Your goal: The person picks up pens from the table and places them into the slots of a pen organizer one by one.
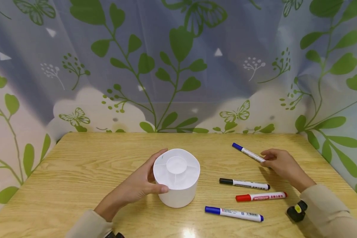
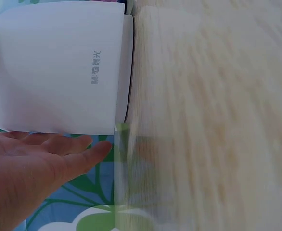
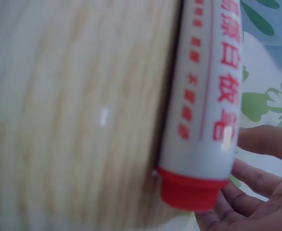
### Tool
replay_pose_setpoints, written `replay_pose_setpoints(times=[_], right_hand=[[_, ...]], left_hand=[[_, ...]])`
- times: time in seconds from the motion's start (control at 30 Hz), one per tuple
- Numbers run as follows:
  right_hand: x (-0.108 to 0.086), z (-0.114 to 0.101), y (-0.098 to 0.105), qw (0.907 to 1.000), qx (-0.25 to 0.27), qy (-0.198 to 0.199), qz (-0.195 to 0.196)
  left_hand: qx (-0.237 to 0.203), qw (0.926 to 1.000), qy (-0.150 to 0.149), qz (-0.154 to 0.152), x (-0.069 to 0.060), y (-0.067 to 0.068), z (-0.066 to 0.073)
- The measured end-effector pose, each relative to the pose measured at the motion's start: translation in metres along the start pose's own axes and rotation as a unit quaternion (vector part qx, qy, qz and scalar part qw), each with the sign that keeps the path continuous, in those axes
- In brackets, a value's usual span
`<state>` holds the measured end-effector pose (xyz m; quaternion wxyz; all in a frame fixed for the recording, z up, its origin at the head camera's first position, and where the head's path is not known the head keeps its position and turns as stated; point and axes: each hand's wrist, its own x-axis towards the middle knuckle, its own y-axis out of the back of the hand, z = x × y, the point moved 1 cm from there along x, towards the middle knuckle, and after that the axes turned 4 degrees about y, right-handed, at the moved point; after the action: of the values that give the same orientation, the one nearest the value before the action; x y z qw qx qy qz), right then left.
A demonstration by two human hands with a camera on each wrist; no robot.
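My left hand [image 1: 137, 185] curls round the side of a white round holder [image 1: 179, 197], thumb on its near side. Its divided top, with a small round centre cup, faces up. In the left wrist view the holder [image 2: 54, 72] shows printed lettering, with the left hand [image 2: 40, 168] beside it. At the back right, my right hand [image 1: 282, 167] pinches the near end of a white marker [image 1: 251, 154] with a blue cap, which lies slanted. The right wrist view shows the right hand [image 3: 261, 187] behind a red marker [image 3: 198, 86]; the pinched marker is hidden there.
Between the holder and my right sleeve lie a black-capped marker [image 1: 251, 184], a red-capped marker [image 1: 272, 196] and a thicker blue-capped marker [image 1: 241, 214] on the wooden table [image 1: 77, 172]. A leaf-patterned curtain [image 1: 178, 99] stands behind the table's far edge.
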<state>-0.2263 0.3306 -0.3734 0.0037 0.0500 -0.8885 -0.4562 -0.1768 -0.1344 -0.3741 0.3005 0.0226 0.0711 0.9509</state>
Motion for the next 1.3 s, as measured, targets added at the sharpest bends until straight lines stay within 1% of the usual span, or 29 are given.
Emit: replay_pose_setpoints(times=[0.23, 0.5, 0.83, 1.17, 1.3], right_hand=[[0.0038, 0.0056, 0.0004, 1.0, 0.006, 0.007, 0.0], [0.0051, 0.0101, -0.0014, 0.9997, 0.017, 0.015, 0.002], [0.006, 0.009, -0.0034, 0.9995, 0.03, 0.0, -0.008], [0.006, 0.0092, -0.002, 0.9999, 0.009, 0.007, 0.003], [0.0057, 0.0082, -0.001, 0.9999, 0.012, 0.003, 0.005]], left_hand=[[0.005, 1.0, 0.003, 0.0, -0.0002, 0.0, -0.0004], [-0.001, 1.0, 0.001, -0.005, 0.0004, -0.0002, 0.0003], [-0.003, 0.9999, 0.01, -0.01, -0.0001, 0.0, -0.0004], [0.004, 0.9999, 0.014, -0.006, -0.0003, -0.0001, -0.0004], [0.002, 0.9999, 0.015, -0.006, -0.0011, 0.0001, -0.0002]])
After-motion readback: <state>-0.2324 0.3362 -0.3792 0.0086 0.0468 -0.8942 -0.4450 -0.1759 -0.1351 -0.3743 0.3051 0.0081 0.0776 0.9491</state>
